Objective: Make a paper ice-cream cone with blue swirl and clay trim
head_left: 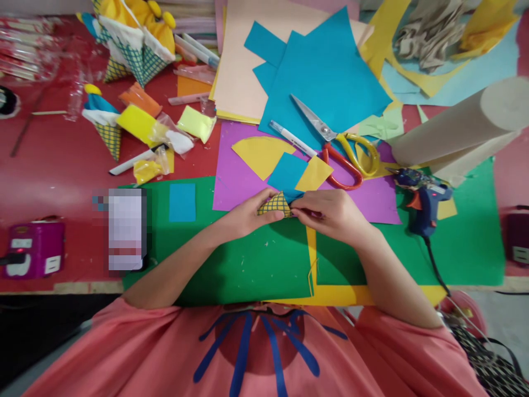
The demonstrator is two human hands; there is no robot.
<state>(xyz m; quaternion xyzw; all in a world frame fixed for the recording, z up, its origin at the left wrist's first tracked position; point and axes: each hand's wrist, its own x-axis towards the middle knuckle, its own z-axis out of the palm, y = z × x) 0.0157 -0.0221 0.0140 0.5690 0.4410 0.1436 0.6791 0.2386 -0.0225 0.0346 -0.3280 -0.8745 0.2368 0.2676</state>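
Note:
A small yellow paper cone with a dark grid [273,205] is wrapped in the fingers of my left hand [250,212]. From the cone's wide end sticks a piece of blue paper [294,195]. My right hand [333,212] pinches at that end, its fingertips on the blue paper and close to the cone's edge. Just beyond my hands lie a blue paper rectangle [288,170], a yellow paper fan shape [260,154] and a white marker [293,139]. Scissors with red and yellow handles [326,132] lie open behind my right hand.
A blue glue gun [430,207] with a cable rests at the right, below a thick pale roll [458,124]. At the left are a phone [127,229] and a purple socket box [36,251]. Finished-looking cones [103,118] and bagged clay [142,124] stand behind.

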